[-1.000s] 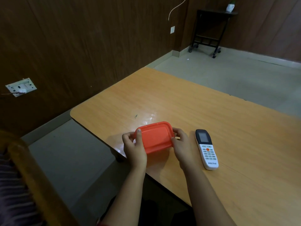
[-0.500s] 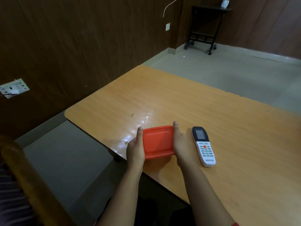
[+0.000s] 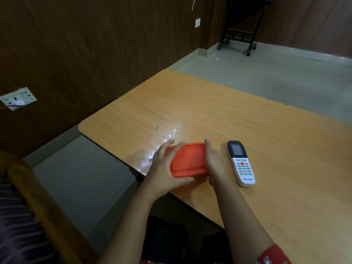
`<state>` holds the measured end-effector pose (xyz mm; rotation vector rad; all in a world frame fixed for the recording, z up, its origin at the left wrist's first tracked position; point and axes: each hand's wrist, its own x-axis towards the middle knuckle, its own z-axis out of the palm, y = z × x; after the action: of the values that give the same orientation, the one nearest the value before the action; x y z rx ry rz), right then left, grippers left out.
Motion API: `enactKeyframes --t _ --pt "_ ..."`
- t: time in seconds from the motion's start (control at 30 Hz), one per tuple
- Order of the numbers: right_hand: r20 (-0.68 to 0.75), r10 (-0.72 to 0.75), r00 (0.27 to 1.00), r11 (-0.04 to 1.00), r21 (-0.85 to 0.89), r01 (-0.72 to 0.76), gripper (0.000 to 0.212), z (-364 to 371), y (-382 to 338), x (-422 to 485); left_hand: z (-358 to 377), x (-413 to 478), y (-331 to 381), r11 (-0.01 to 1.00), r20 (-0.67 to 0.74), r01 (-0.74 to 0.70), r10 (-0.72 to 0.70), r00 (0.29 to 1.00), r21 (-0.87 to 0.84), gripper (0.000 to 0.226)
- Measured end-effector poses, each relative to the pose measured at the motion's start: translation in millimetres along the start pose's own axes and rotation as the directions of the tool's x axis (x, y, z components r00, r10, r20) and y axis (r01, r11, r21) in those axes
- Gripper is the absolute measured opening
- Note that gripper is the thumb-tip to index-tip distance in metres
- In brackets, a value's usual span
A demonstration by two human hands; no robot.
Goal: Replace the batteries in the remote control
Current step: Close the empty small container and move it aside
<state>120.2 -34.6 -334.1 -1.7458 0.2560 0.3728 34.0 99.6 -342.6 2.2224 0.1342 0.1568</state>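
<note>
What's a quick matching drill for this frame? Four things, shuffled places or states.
Things:
1 remote control
2 orange box
3 left hand
4 switch plate

Places or states:
A on the wall, far left
B held near the table edge, right hand on its right side
C face up on the table, untouched
D grips the box's left side

Pairs: 1-C, 2-B, 3-D, 4-A

You sit in an office-like room; dark wood-panelled wall (image 3: pixel 99 46) upper left; laminate table (image 3: pixel 219 111) centre; wheeled black stand (image 3: pixel 241 33) top right.
</note>
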Motion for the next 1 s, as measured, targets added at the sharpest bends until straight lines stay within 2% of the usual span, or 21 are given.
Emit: enactKeyframes --t 0.07,0.13,0.2,0.27,0.33,0.4,0.47,0.53,0.83,1.0 --pt "0.065 0.051 0.997 0.997 0.06 -0.055 0.053 -1 -2 -2 -7 0 -5 0.996 0.003 -0.061 0.061 0.998 0.068 0.087" --pt "0.152 0.08 0.985 0.987 0.128 -0.1 0.058 0 -5 -5 -13 3 -12 0.997 -0.084 -0.047 0.052 0.995 0.057 0.082" --pt "0.161 0.039 0.986 0.991 0.12 -0.059 0.057 2 -3 -4 -23 8 -22 0.997 -0.209 -0.001 0.016 0.978 0.072 0.079" --pt "0.108 -0.096 0.989 0.983 -0.149 0.112 0.052 3 5 4 -40 19 -40 0.992 -0.363 0.096 -0.061 0.93 0.079 0.077" --pt "0.147 -0.192 0.97 0.839 -0.488 0.24 0.049 4 12 5 -64 34 -64 0.976 -0.486 0.199 -0.134 0.864 0.086 0.076" --pt "0.251 -0.17 0.953 0.687 -0.663 0.297 0.051 9 15 1 -91 51 -91 0.95 -0.558 0.305 -0.216 0.801 0.07 0.075" --pt "0.329 -0.134 0.935 0.569 -0.747 0.345 0.056 14 18 -2 -117 67 -115 0.923 -0.581 0.379 -0.275 0.766 0.064 0.071" --pt "0.355 -0.127 0.926 0.494 -0.787 0.37 0.06 16 22 -1 -137 81 -135 0.91 -0.577 0.408 -0.294 0.762 0.075 0.064" --pt "0.35 -0.131 0.928 0.486 -0.793 0.367 0.056 16 20 3 -148 114 -160 0.884 -0.579 0.452 -0.307 0.756 0.121 0.065" --pt "0.357 -0.13 0.925 0.484 -0.792 0.373 0.056 15 19 3 -153 122 -161 0.863 -0.543 0.477 -0.322 0.775 0.168 0.065"
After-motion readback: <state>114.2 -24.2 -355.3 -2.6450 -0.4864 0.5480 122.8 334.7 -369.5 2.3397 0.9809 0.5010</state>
